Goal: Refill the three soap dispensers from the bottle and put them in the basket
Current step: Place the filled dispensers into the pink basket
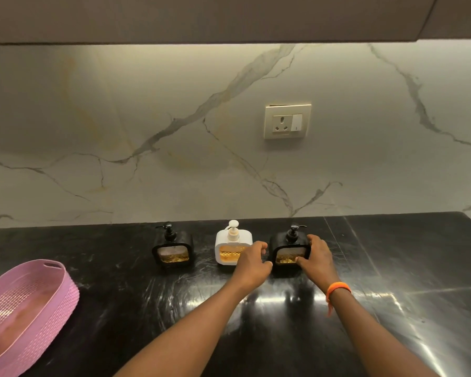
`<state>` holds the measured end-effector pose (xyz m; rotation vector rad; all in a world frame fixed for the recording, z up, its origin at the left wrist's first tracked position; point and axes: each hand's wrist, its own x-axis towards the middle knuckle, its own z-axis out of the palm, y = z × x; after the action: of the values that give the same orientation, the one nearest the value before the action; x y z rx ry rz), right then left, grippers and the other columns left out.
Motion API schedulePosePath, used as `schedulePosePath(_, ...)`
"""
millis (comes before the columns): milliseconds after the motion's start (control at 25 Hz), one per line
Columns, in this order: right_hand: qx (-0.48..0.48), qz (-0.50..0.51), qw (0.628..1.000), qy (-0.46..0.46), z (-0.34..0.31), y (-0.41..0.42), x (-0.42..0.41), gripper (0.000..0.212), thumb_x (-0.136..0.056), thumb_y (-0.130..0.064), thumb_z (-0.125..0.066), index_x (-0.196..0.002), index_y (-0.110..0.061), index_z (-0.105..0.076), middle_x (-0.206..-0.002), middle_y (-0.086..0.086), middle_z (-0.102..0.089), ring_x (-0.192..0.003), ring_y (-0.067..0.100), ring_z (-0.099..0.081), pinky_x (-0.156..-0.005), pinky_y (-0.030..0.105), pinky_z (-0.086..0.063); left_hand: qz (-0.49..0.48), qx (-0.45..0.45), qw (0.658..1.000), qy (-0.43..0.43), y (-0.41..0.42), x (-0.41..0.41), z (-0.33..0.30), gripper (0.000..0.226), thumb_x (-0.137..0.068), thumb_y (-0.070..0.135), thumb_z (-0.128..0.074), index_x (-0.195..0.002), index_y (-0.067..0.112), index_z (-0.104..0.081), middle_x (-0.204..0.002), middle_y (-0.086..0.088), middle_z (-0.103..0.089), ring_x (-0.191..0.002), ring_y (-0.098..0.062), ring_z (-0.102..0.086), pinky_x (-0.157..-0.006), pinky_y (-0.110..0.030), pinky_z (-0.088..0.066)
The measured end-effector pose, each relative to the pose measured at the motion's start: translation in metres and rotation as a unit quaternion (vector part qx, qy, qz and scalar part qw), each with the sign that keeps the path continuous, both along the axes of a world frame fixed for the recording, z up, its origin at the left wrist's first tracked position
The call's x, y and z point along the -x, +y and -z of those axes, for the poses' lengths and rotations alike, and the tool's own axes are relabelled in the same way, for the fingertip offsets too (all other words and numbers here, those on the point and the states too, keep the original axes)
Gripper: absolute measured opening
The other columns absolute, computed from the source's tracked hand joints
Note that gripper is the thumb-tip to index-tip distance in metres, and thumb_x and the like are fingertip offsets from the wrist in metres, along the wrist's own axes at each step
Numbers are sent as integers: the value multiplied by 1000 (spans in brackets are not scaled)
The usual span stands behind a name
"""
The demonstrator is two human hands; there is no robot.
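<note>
Right-hand black dispenser: last in a row of three against the marble wall, just right of the white dispenser, gripped by the right hand, thumb on the window, probably to draw it forward for refilling. Left hand just beside the black dispenser's left edge, fingers loosely curled, contact not clear. Second black dispenser left of the white one; pink basket well apart, further left.

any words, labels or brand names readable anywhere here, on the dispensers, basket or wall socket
None can be read.
The three soap dispensers show no label.
The pink basket bears only a woven pattern.
The wall socket has a small mark on its switch, too small to read.
</note>
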<state>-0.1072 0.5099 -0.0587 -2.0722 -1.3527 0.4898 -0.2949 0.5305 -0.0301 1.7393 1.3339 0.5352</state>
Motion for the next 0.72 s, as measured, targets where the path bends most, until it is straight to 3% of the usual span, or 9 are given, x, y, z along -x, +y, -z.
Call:
schedulePosePath(160, 19, -11, 1000, -9, -1, 7, -5, 65, -77, -10, -70, -135, -15, -42, -128, 7, -50, -117, 26, -52, -98, 41, -47, 16, -23, 999, 34, 13, -22, -1, 53, -88, 6, -63, -137, 13, -44, -134, -7, -53, -116, -19, -55, -90, -25, -48)
schedulePosePath(400, 33, -37, 999, -22, 2, 21, -14, 52, -87, -5, -59, -135, -16, -44, -125, 4, -46, -111, 23, -54, -92, 32, -48, 64, -57, 989, 120, 34, -48, 4, 68, -89, 5, -62, -148, 13, -30, -151, -8, -37, -140, -24, -35, -112, -36, -33)
schedulePosePath(560, 43, -67, 996, -32, 3, 30, -23, 50, -89, -6, -56, -135, -22, -45, -115, 1, -43, -102, 22, -55, -93, 37, -50, 95, -58, 983, 145, 47, -56, 13, 75, -88, 8, -63, -151, 16, -24, -151, -7, -35, -138, -25, -36, -113, -38, -34)
schedulePosePath(720, 51, -99, 993, -31, 3, 34, -37, 54, -86, -3, -60, -134, -24, -49, -106, -1, -44, -96, 16, -52, -91, 32, -49, 100, -55, 982, 152, 60, -55, 22, 68, -91, 7, -59, -150, 20, -28, -146, -6, -39, -134, -25, -41, -111, -40, -38)
